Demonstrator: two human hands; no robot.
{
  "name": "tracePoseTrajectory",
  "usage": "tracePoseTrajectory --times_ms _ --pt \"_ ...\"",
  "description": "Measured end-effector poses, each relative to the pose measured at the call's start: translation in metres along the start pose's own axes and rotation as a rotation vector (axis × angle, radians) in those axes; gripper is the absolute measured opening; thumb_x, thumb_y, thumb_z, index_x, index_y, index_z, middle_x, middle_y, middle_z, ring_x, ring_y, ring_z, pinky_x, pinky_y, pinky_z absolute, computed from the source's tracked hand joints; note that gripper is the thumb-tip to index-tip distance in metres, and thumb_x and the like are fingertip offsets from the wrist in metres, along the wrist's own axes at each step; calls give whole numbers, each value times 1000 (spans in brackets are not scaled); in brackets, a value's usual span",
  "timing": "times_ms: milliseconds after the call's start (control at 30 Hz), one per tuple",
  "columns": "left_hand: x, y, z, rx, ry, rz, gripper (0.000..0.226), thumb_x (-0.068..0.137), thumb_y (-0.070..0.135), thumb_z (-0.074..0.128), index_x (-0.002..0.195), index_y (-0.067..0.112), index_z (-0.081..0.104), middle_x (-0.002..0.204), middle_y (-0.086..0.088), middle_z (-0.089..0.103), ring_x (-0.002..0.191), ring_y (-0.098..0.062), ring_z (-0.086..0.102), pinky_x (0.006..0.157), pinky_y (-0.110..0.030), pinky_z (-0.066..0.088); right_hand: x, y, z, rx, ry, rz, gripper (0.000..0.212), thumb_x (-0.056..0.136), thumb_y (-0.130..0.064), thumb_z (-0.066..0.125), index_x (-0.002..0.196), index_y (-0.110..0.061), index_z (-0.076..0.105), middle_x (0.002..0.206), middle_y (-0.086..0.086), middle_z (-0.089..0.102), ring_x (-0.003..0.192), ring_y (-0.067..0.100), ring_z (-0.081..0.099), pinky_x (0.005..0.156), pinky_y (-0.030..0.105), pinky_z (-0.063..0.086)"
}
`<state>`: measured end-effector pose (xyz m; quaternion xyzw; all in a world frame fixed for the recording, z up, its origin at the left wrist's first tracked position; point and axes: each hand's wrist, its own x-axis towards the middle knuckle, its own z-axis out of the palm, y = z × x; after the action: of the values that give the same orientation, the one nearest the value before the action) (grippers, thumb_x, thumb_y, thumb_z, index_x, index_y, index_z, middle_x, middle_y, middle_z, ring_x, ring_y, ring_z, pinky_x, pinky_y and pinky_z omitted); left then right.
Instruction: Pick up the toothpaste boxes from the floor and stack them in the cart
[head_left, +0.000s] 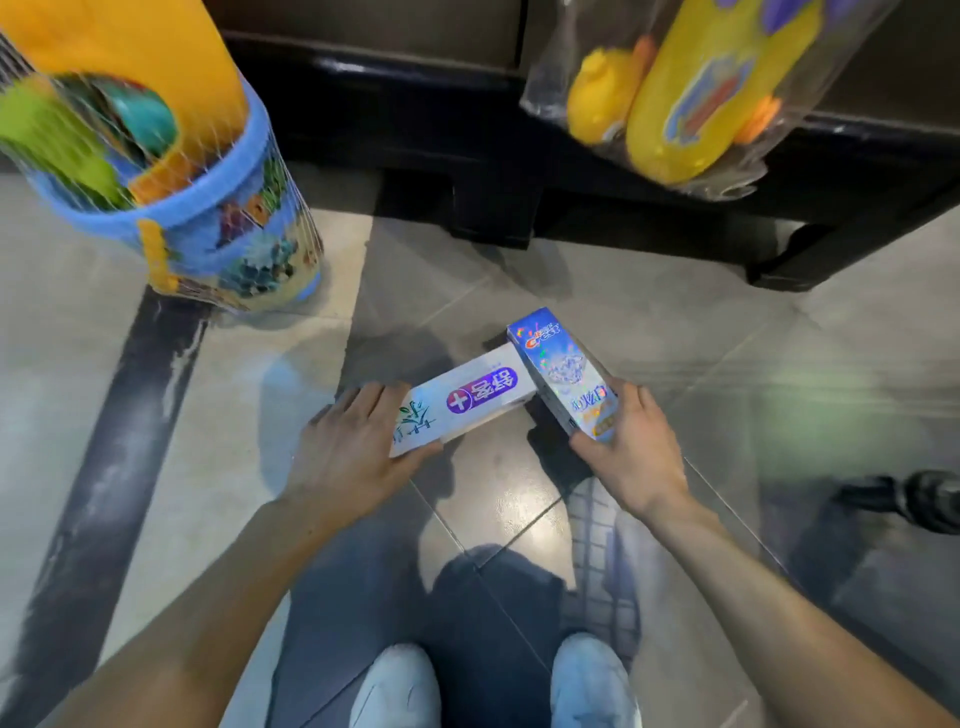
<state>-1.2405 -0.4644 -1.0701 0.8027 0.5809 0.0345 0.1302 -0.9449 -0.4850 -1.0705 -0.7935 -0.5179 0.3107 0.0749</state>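
Grasped one toothpaste box in each grip: white box (462, 402) left (358, 441), blue box (566, 374) right (631, 441) (cart unseen, stacking undone).

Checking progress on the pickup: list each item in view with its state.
White toothpaste box: gripped at its near end by left hand.
Blue toothpaste box: gripped by right hand, tilted.
Netted toy bucket: leaning.
Bagged yellow toys: on the shelf edge.
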Motion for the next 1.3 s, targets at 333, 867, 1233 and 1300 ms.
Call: tracePoseTrajectory --times_ms 333,867,1233,1300 --pt "-50 146 -365 -58 -9 75 69 81 74 45 126 22 55 103 -1 62 89 -29 64 56 -39 54 -227 -113 -330 176 129 53 58 72 -33 78 123 -30 51 112 -14 54 112 16 56 77 33 41" --pt "-80 523 -612 -197 -275 537 62 76 85 47 113 36 53 106 9 63 102 -23 64 79 -40 52 -553 -57 -618 693 826 687 53 74 -22 84 116 -20 52 91 -13 61 80 11 59 65 23 39" --pt "-82 672 -554 -30 -393 632 65 82 76 55 114 20 46 116 -5 59 107 -31 62 81 -42 49 -545 13 -594 1027 987 1033 57 64 -51 80 103 -26 46 94 -4 69 84 17 68 76 40 55" --pt "-74 684 -542 -5 -412 631 64 83 74 55 115 19 46 117 -5 57 107 -31 61 81 -43 49 -530 13 -592 1055 997 1070 53 71 -45 83 103 -25 45 96 -3 69 82 15 66 71 35 51"
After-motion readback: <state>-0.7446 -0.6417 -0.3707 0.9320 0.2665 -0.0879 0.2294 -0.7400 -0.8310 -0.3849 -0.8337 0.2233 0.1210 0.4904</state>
